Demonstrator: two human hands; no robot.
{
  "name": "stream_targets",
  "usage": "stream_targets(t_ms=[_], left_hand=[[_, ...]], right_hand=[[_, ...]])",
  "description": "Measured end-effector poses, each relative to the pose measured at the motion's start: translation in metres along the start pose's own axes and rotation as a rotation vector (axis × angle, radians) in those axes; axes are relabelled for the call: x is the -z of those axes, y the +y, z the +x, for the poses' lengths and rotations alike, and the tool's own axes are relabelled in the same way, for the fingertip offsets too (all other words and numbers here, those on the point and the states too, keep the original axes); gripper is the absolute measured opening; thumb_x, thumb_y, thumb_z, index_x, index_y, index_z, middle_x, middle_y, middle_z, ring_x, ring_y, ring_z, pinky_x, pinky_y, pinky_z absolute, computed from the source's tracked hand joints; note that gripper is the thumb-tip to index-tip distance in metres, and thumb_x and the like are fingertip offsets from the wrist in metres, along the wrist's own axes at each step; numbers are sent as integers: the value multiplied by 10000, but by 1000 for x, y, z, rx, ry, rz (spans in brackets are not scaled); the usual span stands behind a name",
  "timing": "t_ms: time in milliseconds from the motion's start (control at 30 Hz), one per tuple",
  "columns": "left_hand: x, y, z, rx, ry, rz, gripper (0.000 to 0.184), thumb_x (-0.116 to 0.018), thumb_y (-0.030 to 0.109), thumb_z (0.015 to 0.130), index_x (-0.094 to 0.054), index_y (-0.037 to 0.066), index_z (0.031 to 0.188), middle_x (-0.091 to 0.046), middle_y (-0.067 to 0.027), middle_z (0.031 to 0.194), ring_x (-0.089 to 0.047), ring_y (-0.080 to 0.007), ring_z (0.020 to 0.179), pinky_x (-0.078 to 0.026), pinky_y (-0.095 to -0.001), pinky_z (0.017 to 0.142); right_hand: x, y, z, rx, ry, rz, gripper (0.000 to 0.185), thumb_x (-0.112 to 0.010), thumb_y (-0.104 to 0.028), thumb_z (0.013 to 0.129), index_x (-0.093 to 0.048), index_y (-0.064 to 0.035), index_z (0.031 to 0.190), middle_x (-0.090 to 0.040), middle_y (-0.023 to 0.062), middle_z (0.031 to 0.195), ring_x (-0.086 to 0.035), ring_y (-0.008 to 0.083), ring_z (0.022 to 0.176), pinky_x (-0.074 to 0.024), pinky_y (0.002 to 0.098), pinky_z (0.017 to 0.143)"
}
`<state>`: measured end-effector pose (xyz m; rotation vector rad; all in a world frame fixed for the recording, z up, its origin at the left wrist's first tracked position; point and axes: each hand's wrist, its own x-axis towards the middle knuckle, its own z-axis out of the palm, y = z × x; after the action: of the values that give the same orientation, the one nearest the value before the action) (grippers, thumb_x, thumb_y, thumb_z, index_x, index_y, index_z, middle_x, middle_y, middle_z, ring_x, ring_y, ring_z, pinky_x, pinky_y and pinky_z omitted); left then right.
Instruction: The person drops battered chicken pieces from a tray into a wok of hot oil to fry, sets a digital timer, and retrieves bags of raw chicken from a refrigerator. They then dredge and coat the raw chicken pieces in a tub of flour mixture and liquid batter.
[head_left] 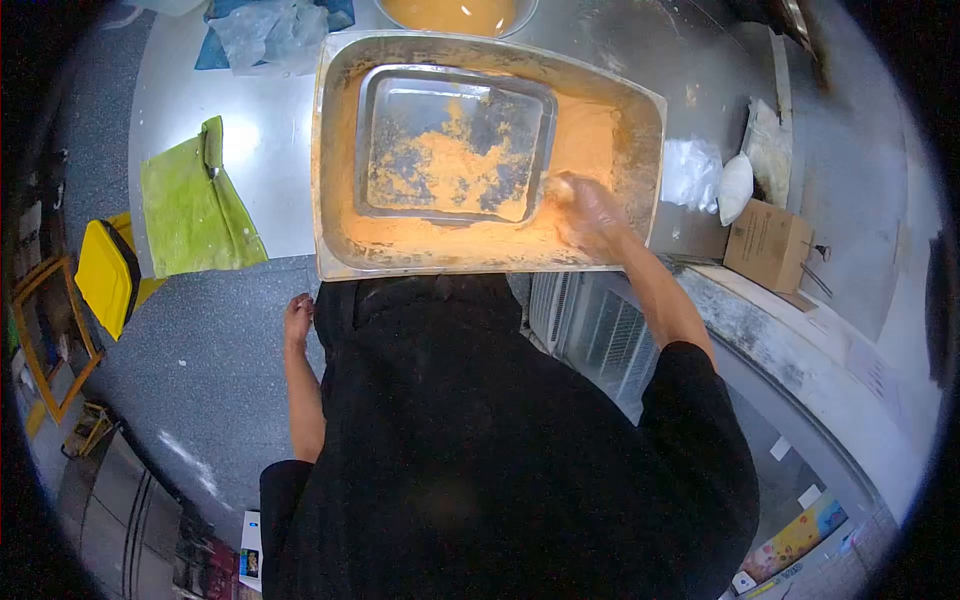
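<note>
A deep metal pan (655,150) holds orange breading-like powder (585,135) across its bottom. Inside it rests a shallow rectangular metal tray (548,120), with patches of the same powder on its base. My right hand (595,215) is in the pan, just beyond the tray's right edge. Its fingers are closed around a pale, powdery lump (558,188), which is too blurred to name. By my left side, away from the pan, hangs my left hand (299,318), its fingers loosely curled with nothing visible in them.
Behind the pan stands a metal bowl (460,15) of orange liquid. A green cloth (200,205) and a clear plastic bag (270,38) lie on the steel table. At right are a white bag (736,188) and a cardboard box (768,245). A yellow-lidded bin (108,278) stands left.
</note>
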<state>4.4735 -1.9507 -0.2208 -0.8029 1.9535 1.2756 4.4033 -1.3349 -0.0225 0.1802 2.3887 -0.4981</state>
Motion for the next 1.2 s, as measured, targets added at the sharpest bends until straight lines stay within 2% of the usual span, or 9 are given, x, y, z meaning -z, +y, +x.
stream_targets(t_ms=[133,367,533,633,733,1000,1133,1167,1200], left_hand=[[6,-12,12,-12,-16,-8,299,-513,157,880,-565,46,1153,-645,-67,959,-582,-127,724,-430,-270,621],[12,-9,8,-2,-11,-12,300,-508,188,889,-563,66,1158,-652,-83,970,-615,-153,773,-432,-289,645],[8,-12,21,14,-24,-22,297,-506,185,887,-564,64,1152,-653,-86,953,-613,-150,791,-432,-284,644],[4,13,4,31,-12,42,291,-506,165,884,-564,50,1145,-649,-86,930,-601,-144,783,-434,-278,638],[-4,28,-10,-22,-4,58,283,-506,137,880,-563,37,1138,-641,-84,920,-586,-134,761,-436,-267,624],[9,-2,-1,22,-41,-16,303,-494,132,887,-545,31,1168,-631,-85,992,-583,-134,760,-445,-267,627],[14,-5,6,55,14,-34,324,-496,156,886,-539,30,1182,-637,-94,1010,-603,-149,799,-450,-300,666],[14,2,2,52,23,-36,326,-499,161,885,-540,31,1182,-639,-97,1007,-607,-152,809,-449,-306,673],[13,8,-3,53,30,-35,329,-501,167,884,-541,31,1181,-642,-99,1005,-611,-155,820,-448,-313,680]], right_hand=[[2,9,-15,48,182,-590,681,-733,-272,646,-503,-1,1227,-573,273,1129,-567,337,1067,-438,369,929],[38,-62,-13,-95,-269,52,631,-618,-284,748,-418,-62,1304,-539,249,1198,-524,383,1105,-422,396,938],[-34,-27,13,15,28,120,499,-608,-302,745,-535,-63,1177,-612,231,1076,-595,362,996,-471,405,857],[-16,2,19,54,-1,-193,451,-594,-321,772,-558,-67,1143,-619,232,1032,-598,367,977,-469,416,854],[12,2,11,-339,-63,-360,473,-543,-357,817,-552,-34,1163,-588,255,1076,-585,382,999,-465,422,864],[-53,54,31,176,168,-1143,447,-453,-243,880,-462,90,1178,-566,274,1101,-594,361,983,-476,424,810],[-23,-27,-21,187,221,-138,513,-481,-364,858,-458,-56,1267,-494,242,1241,-481,367,1159,-362,468,975],[20,-67,-30,-82,-4,54,553,-492,-385,849,-438,-37,1276,-479,251,1248,-448,364,1185,-351,456,982],[28,-73,-37,-64,4,-63,519,-493,-333,848,-448,-32,1269,-494,239,1239,-466,355,1171,-359,442,978]])
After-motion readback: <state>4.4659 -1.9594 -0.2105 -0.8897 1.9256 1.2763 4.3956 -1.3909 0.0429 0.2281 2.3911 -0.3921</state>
